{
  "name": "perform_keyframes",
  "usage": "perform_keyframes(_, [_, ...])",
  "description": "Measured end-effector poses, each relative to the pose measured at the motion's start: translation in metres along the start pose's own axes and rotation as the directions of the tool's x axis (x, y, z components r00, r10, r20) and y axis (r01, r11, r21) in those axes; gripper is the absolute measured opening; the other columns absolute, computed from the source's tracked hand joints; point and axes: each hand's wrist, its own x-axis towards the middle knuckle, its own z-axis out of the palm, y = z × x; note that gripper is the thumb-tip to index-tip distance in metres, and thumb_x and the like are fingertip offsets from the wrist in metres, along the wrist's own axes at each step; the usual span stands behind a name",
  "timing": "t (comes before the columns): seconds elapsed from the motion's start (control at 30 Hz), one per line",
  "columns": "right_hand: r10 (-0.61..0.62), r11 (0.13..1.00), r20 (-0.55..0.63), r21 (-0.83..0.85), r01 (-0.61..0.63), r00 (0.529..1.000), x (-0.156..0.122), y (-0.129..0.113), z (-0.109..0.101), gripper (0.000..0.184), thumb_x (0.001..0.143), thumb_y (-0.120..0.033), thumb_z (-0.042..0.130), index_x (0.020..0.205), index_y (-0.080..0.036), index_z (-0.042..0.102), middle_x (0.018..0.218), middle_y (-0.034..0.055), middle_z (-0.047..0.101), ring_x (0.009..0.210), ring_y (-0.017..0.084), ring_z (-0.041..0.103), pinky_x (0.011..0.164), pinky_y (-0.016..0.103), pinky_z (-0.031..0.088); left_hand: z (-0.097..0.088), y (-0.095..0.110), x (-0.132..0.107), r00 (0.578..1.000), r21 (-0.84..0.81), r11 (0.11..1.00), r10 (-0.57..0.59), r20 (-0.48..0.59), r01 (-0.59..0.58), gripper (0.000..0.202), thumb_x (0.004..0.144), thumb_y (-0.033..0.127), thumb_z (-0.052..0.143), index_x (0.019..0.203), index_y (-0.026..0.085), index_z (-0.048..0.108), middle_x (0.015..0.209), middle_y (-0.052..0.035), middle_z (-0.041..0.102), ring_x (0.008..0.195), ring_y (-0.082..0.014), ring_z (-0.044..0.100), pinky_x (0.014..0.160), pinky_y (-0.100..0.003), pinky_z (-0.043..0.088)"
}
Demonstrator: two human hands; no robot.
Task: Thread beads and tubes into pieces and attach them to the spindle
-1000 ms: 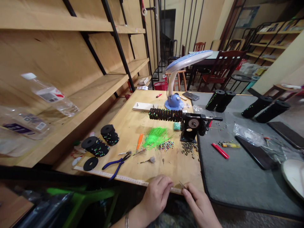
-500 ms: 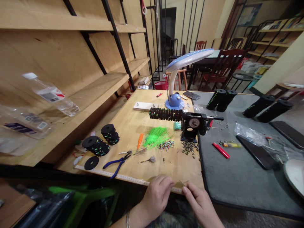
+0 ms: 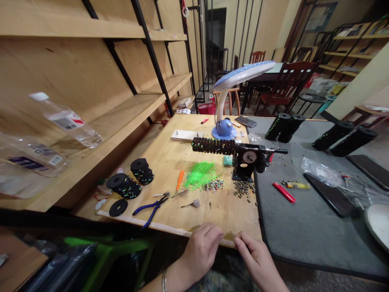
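Observation:
At the table's near edge my left hand point(image 3: 203, 248) is closed, thumb and fingers pressed together; whatever it pinches is too small to name. To its right my right hand point(image 3: 253, 252) pinches a thin, needle-like piece point(image 3: 232, 234) that sticks up past the fingertips. Ahead of the hands lie a small metal piece point(image 3: 210, 205), a feathery grey tuft point(image 3: 192, 203), a heap of coloured beads point(image 3: 213, 185) and a pile of small metal cylinders point(image 3: 244, 189). Beyond the beads is a bundle of bright green strands point(image 3: 199, 175).
Blue-handled pliers point(image 3: 151, 209) and black foam discs point(image 3: 118, 207) lie at left. A black winding device point(image 3: 245, 160) carries a foam-covered shaft point(image 3: 212, 145) before a blue lamp point(image 3: 224, 129). On the grey mat point(image 3: 282, 231) are a red tube point(image 3: 283, 192) and a dark phone point(image 3: 330, 194).
The view has shifted very slightly. Both hands stay in nearly the same place, and the thin piece at the right fingertips shows a little less.

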Motion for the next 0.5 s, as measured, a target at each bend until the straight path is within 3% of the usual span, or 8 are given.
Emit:
perform_keyframes(0.1, [-0.055,0.994,-0.035,-0.096,0.052,0.998,-0.004,0.007,-0.004,0.046,0.097,-0.048,0.033,0.065,-0.021,0.052,0.054,-0.0033,0.054,0.051,0.013,0.056,0.051,0.020,0.040,0.000,-0.001,0.000,1.000,-0.025,1.000,-0.008,-0.004,0.008,0.017,0.093,0.014,0.041,0.086,0.019,0.056,0.074,-0.0041,0.061,0.069,-0.0171,0.056,0.063,-0.026,0.042])
perform_keyframes(0.17, [-0.113,0.971,-0.099,-0.223,0.088,0.989,-0.009,0.019,-0.016,0.041,0.096,-0.047,0.036,0.078,-0.021,0.061,0.060,-0.0006,0.063,0.053,0.015,0.061,0.053,0.020,0.044,-0.003,-0.002,0.000,0.999,-0.075,0.997,-0.038,-0.025,0.036,0.016,0.092,0.014,0.042,0.086,0.019,0.056,0.074,-0.0036,0.061,0.069,-0.0162,0.056,0.064,-0.025,0.041])
perform_keyframes(0.23, [-0.204,0.900,-0.267,-0.431,0.073,0.942,-0.012,0.037,-0.036,0.039,0.095,-0.048,0.038,0.095,-0.020,0.065,0.078,0.0055,0.072,0.064,0.018,0.067,0.059,0.023,0.048,-0.010,-0.005,0.001,0.992,-0.144,0.984,-0.112,-0.063,0.102,0.015,0.092,0.016,0.044,0.083,0.019,0.056,0.070,-0.0019,0.058,0.064,-0.0145,0.054,0.061,-0.024,0.040])
perform_keyframes(0.3, [-0.266,0.776,-0.366,-0.630,-0.027,0.892,-0.013,0.056,-0.059,0.043,0.094,-0.051,0.038,0.092,-0.020,0.067,0.077,0.0073,0.072,0.068,0.022,0.068,0.058,0.028,0.048,-0.020,-0.008,0.003,0.970,-0.229,0.955,-0.218,-0.107,0.189,0.015,0.092,0.020,0.047,0.080,0.019,0.055,0.066,0.0000,0.054,0.059,-0.0130,0.051,0.057,-0.023,0.038])
perform_keyframes(0.4, [-0.425,0.608,-0.343,-0.793,-0.016,0.838,-0.011,0.073,-0.082,0.050,0.094,-0.053,0.034,0.092,-0.017,0.068,0.086,0.0119,0.073,0.076,0.029,0.065,0.069,0.040,0.050,-0.035,-0.010,0.008,0.924,-0.402,0.872,-0.357,-0.135,0.278,0.016,0.092,0.026,0.049,0.080,0.019,0.056,0.066,0.0008,0.053,0.059,-0.0124,0.051,0.056,-0.022,0.039])
perform_keyframes(0.5, [-0.505,0.614,-0.403,-0.789,-0.010,0.763,-0.006,0.069,-0.075,0.043,0.093,-0.049,0.041,0.106,-0.015,0.065,0.101,0.0153,0.071,0.094,0.033,0.062,0.083,0.047,0.048,-0.044,-0.007,0.013,0.887,-0.595,0.741,-0.451,-0.098,0.312,0.018,0.091,0.032,0.052,0.079,0.018,0.055,0.068,0.0006,0.055,0.062,-0.0129,0.053,0.059,-0.022,0.042])
